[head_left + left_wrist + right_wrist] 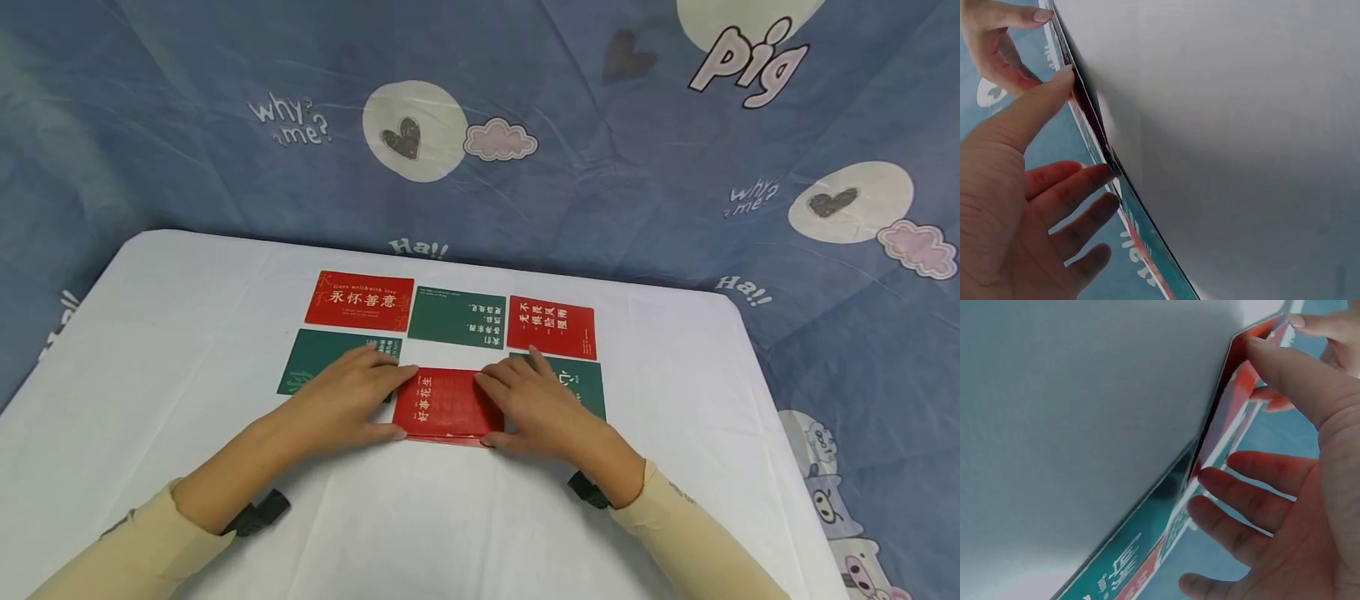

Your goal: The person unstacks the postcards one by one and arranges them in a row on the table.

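Note:
A red card (450, 404) with white characters lies between my two hands, and a paler layer shows under its near edge. My left hand (341, 404) grips its left side, thumb at the near corner and fingertips at the far corner. On the other side my right hand (536, 408) holds the right edge in the same way. In the right wrist view the red card's layers (1244, 381) stand slightly apart beside the thumb. A green card (322, 358) is partly covered by the left hand, another green card (588, 383) by the right.
Farther back lie a red card (360, 300), a green card (457, 317) and a second red card (551, 327) in a row. All are on a white-covered table (187, 333). A blue printed cloth (562, 183) hangs behind it.

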Action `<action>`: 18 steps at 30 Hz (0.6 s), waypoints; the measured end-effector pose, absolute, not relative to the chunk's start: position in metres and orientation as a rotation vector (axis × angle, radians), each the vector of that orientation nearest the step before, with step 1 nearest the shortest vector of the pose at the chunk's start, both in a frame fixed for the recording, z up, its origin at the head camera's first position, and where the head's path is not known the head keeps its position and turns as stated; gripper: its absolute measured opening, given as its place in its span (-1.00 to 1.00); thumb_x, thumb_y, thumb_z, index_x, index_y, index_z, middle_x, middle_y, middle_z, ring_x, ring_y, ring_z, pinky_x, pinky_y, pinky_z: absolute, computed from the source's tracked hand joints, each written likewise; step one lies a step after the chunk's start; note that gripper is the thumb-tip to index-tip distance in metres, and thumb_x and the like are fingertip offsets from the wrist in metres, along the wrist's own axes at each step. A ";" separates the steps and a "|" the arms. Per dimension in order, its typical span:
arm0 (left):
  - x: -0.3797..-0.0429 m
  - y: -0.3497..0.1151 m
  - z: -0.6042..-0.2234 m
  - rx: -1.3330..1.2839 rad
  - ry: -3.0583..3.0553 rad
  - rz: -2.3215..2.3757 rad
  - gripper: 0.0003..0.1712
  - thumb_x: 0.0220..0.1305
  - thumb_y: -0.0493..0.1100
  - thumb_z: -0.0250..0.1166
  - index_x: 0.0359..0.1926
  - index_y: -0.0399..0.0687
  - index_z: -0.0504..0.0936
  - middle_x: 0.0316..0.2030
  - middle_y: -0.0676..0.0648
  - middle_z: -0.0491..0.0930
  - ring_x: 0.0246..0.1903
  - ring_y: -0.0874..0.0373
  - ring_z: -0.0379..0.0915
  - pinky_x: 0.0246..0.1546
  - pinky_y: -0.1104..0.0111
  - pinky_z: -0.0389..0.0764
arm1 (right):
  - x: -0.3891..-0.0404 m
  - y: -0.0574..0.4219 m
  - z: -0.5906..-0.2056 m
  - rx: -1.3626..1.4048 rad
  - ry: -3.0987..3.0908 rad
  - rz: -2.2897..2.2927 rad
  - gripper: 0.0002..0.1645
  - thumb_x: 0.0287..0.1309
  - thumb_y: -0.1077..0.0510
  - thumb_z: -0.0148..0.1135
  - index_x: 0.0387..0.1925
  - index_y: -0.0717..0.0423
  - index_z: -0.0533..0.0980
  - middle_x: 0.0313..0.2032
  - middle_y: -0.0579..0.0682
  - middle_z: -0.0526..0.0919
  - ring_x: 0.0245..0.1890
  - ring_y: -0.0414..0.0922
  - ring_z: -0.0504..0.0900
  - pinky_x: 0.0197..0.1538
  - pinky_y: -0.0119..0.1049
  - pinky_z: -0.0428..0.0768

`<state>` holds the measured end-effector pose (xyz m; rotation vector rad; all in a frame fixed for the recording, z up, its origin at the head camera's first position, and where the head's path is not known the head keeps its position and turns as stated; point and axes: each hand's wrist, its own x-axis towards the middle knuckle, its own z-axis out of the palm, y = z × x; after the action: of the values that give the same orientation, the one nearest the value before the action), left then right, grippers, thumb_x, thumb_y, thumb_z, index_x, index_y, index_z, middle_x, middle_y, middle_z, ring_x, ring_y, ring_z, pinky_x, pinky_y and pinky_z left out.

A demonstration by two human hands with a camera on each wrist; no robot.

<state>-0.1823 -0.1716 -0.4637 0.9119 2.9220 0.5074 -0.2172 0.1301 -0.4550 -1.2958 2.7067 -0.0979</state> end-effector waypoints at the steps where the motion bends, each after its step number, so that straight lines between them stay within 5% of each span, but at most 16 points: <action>1: -0.183 -0.171 -0.464 0.934 2.930 0.494 0.02 -0.12 0.14 0.73 0.33 -0.22 0.59 0.11 -0.17 0.68 0.21 -0.16 0.51 0.44 -0.14 0.29 | -0.217 0.130 -0.456 -1.301 2.708 -0.091 0.09 -0.02 -0.31 0.59 0.46 0.10 0.44 0.31 0.02 0.53 0.35 0.00 0.42 0.51 0.30 0.15; 18: -0.182 -0.171 -0.467 1.035 2.978 0.351 -0.02 -0.09 0.15 0.71 0.31 -0.23 0.61 0.14 -0.15 0.68 0.23 -0.17 0.49 0.49 -0.19 0.17 | -0.220 0.127 -0.456 -1.314 2.720 -0.073 0.16 -0.03 -0.37 0.58 0.50 0.06 0.39 0.32 0.00 0.52 0.36 0.00 0.40 0.51 0.34 0.11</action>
<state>-0.1824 -0.1711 -0.4673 1.0351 2.9778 0.3512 -0.2201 0.1274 -0.4564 -1.3138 2.7196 -0.0725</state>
